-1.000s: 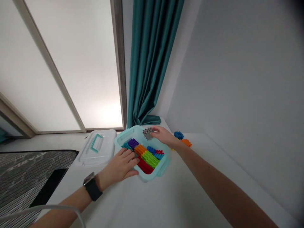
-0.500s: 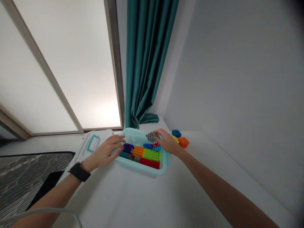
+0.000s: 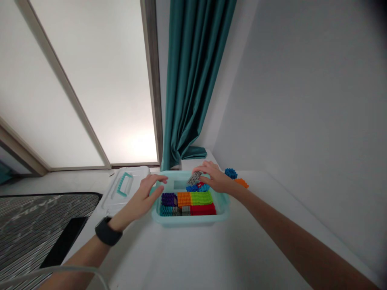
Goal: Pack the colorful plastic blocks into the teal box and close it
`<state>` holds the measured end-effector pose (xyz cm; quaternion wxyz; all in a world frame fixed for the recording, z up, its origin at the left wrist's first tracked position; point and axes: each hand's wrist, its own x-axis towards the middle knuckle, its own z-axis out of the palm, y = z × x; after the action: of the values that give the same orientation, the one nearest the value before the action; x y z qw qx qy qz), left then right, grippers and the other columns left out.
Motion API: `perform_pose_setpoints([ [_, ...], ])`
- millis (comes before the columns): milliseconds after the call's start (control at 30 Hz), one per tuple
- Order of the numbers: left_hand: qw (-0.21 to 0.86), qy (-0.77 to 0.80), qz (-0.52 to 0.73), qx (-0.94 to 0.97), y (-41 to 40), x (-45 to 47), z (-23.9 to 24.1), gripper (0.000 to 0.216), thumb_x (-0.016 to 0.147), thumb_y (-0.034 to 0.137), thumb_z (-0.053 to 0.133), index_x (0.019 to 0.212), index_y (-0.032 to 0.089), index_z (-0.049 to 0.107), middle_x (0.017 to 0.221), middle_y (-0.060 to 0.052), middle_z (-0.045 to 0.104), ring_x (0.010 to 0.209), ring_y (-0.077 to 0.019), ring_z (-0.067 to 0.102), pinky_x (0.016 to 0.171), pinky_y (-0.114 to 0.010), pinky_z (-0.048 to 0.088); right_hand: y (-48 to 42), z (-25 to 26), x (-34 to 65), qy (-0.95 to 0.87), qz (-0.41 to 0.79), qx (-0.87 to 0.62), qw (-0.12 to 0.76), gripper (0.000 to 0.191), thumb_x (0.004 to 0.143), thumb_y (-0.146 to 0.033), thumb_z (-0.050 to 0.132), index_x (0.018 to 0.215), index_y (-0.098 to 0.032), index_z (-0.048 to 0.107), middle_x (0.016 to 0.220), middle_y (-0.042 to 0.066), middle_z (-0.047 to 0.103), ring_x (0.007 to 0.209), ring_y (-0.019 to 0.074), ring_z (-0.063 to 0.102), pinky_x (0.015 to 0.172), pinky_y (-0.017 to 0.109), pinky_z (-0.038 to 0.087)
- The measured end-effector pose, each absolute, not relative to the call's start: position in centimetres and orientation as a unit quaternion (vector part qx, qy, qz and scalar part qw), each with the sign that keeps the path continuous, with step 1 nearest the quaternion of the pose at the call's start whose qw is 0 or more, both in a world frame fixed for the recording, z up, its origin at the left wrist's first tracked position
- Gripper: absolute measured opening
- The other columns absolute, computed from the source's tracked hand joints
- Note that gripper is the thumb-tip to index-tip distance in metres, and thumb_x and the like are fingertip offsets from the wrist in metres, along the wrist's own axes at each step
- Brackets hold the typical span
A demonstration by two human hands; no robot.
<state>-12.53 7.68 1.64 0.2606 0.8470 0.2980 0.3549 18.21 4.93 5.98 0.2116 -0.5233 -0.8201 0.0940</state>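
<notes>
A pale teal plastic box point(image 3: 190, 219) sits on the white surface. In it lie rows of notched plastic building pieces: purple point(image 3: 168, 199), orange point(image 3: 184, 199), lime green point(image 3: 201, 197), red point(image 3: 204, 210) and teal point(image 3: 166, 210), with blue pieces point(image 3: 193, 188) behind them. My right hand point(image 3: 213, 177) grips a grey stack of notched pieces point(image 3: 195, 177), tilted over the box's back right part. My left hand point(image 3: 151, 192) is at the box's left rim, fingers apart and holding nothing; whether it touches the rim I cannot tell.
The box's clear lid point(image 3: 134, 183) with a teal handle lies left of it. Blue point(image 3: 231, 173) and orange pieces point(image 3: 242, 183) lie beyond my right wrist. A green curtain point(image 3: 196, 80) hangs behind. A black flat object point(image 3: 63, 241) and a cable point(image 3: 75, 269) are at lower left.
The box has turned so its front edge lies level across the view. The grey stack tilts more steeply in my right hand. The whole view has shifted slightly.
</notes>
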Motion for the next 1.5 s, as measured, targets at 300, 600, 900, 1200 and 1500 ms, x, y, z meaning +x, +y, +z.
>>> perform_pose_setpoints([
  [300,0.535,0.141,0.159,0.817,11.5,-9.6,6.9,0.052,0.091,0.040,0.064,0.141,0.027,0.052,0.128,-0.008,0.066,0.118,-0.0263,0.061,0.101,-0.043,0.049,3.1,7.7,13.7,-0.862,0.178,-0.400,0.257,0.022,0.096,-0.015,0.048,0.110,-0.022,0.062,0.093,0.002,0.052,0.084,0.0166,0.051,0.079,0.029,0.043],
  [600,0.703,0.126,0.189,0.674,10.3,-9.3,5.3,0.045,0.083,0.040,0.075,0.122,0.019,0.066,0.124,-0.010,0.068,0.113,-0.0244,0.063,0.103,-0.042,0.046,2.8,6.9,12.7,-0.861,0.145,-0.391,0.292,0.036,0.094,-0.011,0.040,0.122,-0.024,0.060,0.108,0.007,0.055,0.096,0.0189,0.056,0.090,0.036,0.049],
  [900,0.570,0.243,0.339,0.708,9.6,-9.0,4.1,0.025,0.086,0.032,0.064,0.107,0.019,0.062,0.104,-0.006,0.069,0.096,-0.0203,0.064,0.091,-0.038,0.050,3.6,6.0,11.6,-0.700,0.353,-0.467,0.410,0.041,0.090,-0.032,0.056,0.129,-0.020,0.053,0.106,0.006,0.069,0.091,0.0190,0.067,0.081,0.034,0.054],
  [1200,0.262,0.335,0.425,0.799,10.2,-10.6,0.1,0.034,0.094,0.033,0.050,0.126,0.022,0.056,0.127,-0.010,0.059,0.125,-0.0265,0.050,0.112,-0.051,0.036,6.2,4.9,10.7,-0.806,0.078,-0.553,0.194,0.019,0.090,-0.019,0.059,0.109,-0.019,0.056,0.103,0.007,0.070,0.091,0.0206,0.065,0.078,0.030,0.045],
  [1500,0.369,0.343,0.386,0.773,10.9,-11.2,-2.0,0.045,0.095,0.029,0.041,0.139,0.019,0.048,0.142,-0.011,0.054,0.132,-0.0250,0.049,0.117,-0.047,0.034,7.2,2.2,7.4,-0.807,0.032,-0.587,0.059,0.019,0.096,-0.015,0.047,0.114,-0.017,0.054,0.107,0.015,0.071,0.095,0.0290,0.068,0.077,0.035,0.047],
])
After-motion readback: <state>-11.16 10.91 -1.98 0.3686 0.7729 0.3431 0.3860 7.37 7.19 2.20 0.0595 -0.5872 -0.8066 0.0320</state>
